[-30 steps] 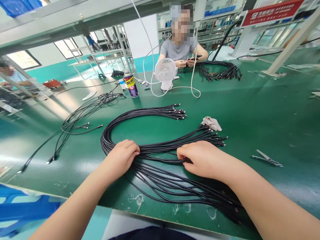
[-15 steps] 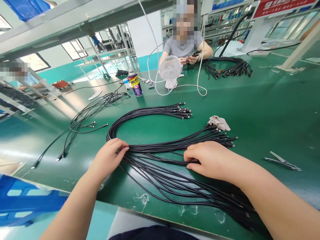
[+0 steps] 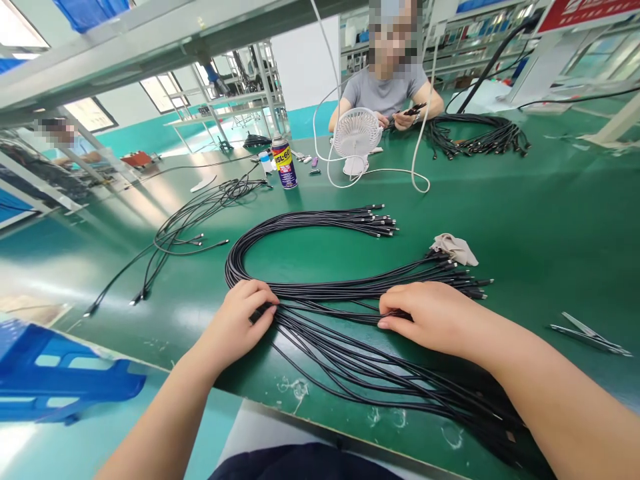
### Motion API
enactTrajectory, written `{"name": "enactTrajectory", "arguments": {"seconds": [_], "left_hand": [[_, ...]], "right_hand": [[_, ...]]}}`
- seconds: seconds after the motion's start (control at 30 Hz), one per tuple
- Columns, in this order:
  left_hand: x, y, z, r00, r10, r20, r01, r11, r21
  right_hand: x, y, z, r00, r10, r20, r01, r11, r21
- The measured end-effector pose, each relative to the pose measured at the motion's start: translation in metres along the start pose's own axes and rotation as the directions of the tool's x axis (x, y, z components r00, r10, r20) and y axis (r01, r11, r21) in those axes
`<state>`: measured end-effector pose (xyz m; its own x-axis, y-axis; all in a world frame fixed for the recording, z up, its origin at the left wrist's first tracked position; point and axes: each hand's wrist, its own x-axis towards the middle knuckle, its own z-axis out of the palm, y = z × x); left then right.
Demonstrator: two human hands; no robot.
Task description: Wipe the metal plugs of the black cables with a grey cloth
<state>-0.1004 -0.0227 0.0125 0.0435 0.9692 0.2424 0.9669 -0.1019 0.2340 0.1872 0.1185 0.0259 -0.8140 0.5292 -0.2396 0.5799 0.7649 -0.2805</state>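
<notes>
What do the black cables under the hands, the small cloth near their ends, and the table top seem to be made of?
Black cables: probably rubber or plastic sheath, matte, bending in smooth loops; the tips look metallic and glint. Small cloth: soft beige fabric, crumpled into folds. Table top: likely a green rubber or vinyl mat, semi-glossy, reflecting window light.

Both my forearms reach forward; my left hand (image 3: 239,321) lies palm down with fingers curled, my right hand (image 3: 427,315) likewise, knuckles raised.
</notes>
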Motion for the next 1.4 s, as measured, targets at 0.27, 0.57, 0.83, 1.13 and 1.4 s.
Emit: {"name": "enactTrajectory", "arguments": {"seconds": [0.27, 0.57, 0.83, 1.13, 1.4], "left_hand": [[-0.015, 0.006, 0.008, 0.994, 0.035, 0.101, -0.035, 0.999, -0.005], [-0.01, 0.009, 0.01, 0.997, 0.005, 0.072, -0.009, 0.998, 0.06], [-0.007, 0.011, 0.018, 0.997, 0.003, 0.079, -0.006, 0.999, 0.047], [-0.008, 0.01, 0.021, 1.0, 0.021, -0.004, -0.021, 0.999, 0.039], [-0.003, 0.018, 0.013, 0.997, 0.049, 0.065, -0.051, 0.999, 0.018]], "right_hand": [[0.001, 0.004, 0.002, 0.999, 0.035, -0.013, -0.035, 0.999, -0.025], [-0.001, 0.004, 0.003, 0.999, -0.025, -0.023, 0.025, 1.0, 0.017], [-0.001, 0.001, 0.005, 0.999, -0.05, -0.005, 0.05, 0.998, -0.033], [-0.02, -0.013, -0.005, 0.954, -0.298, -0.036, 0.3, 0.941, 0.154], [-0.019, -0.01, -0.002, 0.934, -0.339, -0.112, 0.355, 0.919, 0.174]]}}
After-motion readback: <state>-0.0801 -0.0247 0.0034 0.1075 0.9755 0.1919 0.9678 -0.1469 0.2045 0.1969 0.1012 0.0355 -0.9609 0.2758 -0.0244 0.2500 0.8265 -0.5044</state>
